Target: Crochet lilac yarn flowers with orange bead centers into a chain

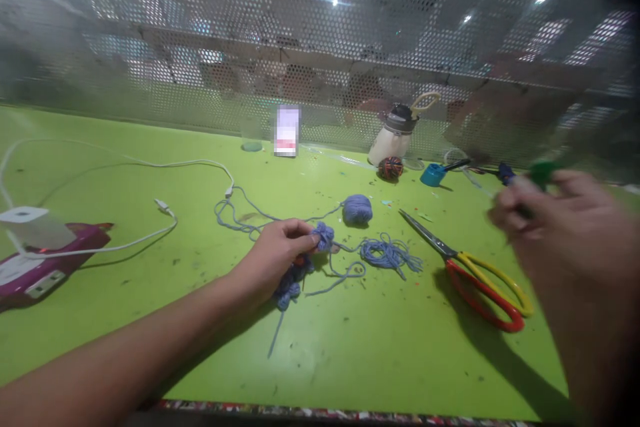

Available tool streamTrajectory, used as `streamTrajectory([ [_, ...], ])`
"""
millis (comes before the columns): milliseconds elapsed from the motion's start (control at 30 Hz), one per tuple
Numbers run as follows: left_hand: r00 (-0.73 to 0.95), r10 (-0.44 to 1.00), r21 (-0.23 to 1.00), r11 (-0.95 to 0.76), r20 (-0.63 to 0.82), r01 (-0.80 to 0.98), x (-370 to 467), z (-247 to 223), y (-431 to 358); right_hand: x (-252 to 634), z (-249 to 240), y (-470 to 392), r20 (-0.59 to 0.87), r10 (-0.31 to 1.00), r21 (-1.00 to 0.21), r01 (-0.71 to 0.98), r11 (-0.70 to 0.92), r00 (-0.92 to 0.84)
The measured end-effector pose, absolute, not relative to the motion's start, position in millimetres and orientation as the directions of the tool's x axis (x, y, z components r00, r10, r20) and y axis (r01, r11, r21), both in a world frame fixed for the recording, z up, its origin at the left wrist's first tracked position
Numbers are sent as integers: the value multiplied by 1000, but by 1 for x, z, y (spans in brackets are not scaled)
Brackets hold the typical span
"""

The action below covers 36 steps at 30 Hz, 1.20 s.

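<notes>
My left hand (285, 247) pinches a blue-purple crocheted piece (289, 285) near the middle of the green table. Beyond it lies a ball of the same yarn (357, 210), with a loose coil of yarn (387, 253) to the right. My right hand (555, 207), blurred, is raised at the right with its fingers closed around a green-topped object (543, 173), mostly hidden by the fingers. Scissors (447, 250) with red and yellow handles lie between the coil and my right hand, blades slightly apart.
A purple power strip (55, 267) with a white charger (33, 225) and cable is at left. Along the back stand a phone (287, 130), a bottle (393, 137), a multicoloured yarn ball (391, 168) and a blue container (433, 175), before a perforated metal panel (320, 33).
</notes>
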<state>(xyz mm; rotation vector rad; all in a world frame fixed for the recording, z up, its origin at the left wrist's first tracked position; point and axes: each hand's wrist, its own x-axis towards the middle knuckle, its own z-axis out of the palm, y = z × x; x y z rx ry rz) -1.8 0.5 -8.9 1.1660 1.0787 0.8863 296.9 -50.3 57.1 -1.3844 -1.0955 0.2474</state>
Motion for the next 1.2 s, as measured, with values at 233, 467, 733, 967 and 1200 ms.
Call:
streamTrajectory([
  [233,312,931,970,226,-191,-83,-4,-11,1,193,16,-39,-76,994,-878,478,-30,-77],
  [467,314,930,968,231,-190,-99,-5,-12,0,174,-7,-30,-153,971,-960,262,-102,-182],
  [733,302,933,970,229,-195,-83,-4,-11,2,175,5,-39,-70,990,-953,302,-30,-121],
  [967,308,933,980,199,-186,-10,-5,-14,3,175,12,-41,17,980,-919,383,94,-200],
  [1200,323,931,979,199,-173,-48,-5,-15,4,179,22,-47,152,938,-898,354,263,-312],
])
